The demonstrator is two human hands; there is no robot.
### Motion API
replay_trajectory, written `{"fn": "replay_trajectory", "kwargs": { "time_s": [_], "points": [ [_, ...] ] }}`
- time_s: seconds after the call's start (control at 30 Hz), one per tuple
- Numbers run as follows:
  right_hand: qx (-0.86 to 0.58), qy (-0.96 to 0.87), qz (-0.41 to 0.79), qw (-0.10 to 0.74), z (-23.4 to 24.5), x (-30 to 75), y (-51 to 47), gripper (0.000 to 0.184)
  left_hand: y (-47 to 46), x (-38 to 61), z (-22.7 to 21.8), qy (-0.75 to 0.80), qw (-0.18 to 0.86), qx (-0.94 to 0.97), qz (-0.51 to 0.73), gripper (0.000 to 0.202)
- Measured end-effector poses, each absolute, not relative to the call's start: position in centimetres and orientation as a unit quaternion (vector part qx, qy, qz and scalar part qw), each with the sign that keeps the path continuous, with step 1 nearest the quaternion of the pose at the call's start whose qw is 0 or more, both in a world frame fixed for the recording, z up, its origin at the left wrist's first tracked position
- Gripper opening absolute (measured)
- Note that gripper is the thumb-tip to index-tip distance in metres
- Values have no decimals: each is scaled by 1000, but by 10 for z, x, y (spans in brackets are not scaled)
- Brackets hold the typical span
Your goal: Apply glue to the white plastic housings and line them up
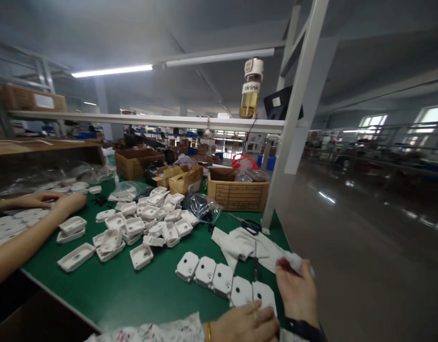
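My left hand (245,323) is at the bottom edge, its fingers lying flat by the near end of a row of white plastic housings (222,279). Its fingertips reach the nearest housing (264,295), with the thumb out of sight. At the table's right edge my right hand (297,289) is turned palm up, fingers closed on the end of a white cloth (245,242). The rest of that cloth lies crumpled on the green table. A thin tool with a dark handle (255,268) lies between cloth and row.
Open white housings (147,216) are heaped mid-table. Scissors (250,225) lie behind the cloth, near a shelf post (293,104). Cardboard boxes (238,194) stand at the back; a drink bottle (251,90) is on the shelf. Another person's arms (37,232) reach in from the left.
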State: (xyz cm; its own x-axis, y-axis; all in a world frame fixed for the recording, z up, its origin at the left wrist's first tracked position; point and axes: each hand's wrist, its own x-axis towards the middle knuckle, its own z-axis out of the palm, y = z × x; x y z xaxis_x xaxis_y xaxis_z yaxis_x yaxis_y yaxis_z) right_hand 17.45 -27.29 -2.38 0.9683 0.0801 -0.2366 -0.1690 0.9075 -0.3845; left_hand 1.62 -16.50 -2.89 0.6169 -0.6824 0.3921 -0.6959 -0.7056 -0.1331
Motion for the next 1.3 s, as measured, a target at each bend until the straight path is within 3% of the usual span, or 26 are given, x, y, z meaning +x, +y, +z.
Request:
{"fn": "replay_trajectory", "kwargs": {
  "time_s": [0.17,0.3,0.47,0.87,1.17,1.3],
  "points": [
    [-196,82,68,975,-25,168,-263,26,-155,19,-24,-383,-37,897,220,31],
    [-181,97,71,976,-23,164,-259,19,-151,26,-19,-411,-2,893,184,54],
    [-166,112,63,978,-17,162,-257,16,-148,44,-25,-435,31,883,173,65],
    [-179,139,57,972,-7,160,-257,12,-109,32,5,-405,37,904,129,68],
    [-205,133,50,968,-12,159,-253,13,-65,38,-12,-264,58,960,77,64],
    [-207,136,53,967,-16,161,-255,10,-66,32,1,-207,82,969,108,67]
  ]
}}
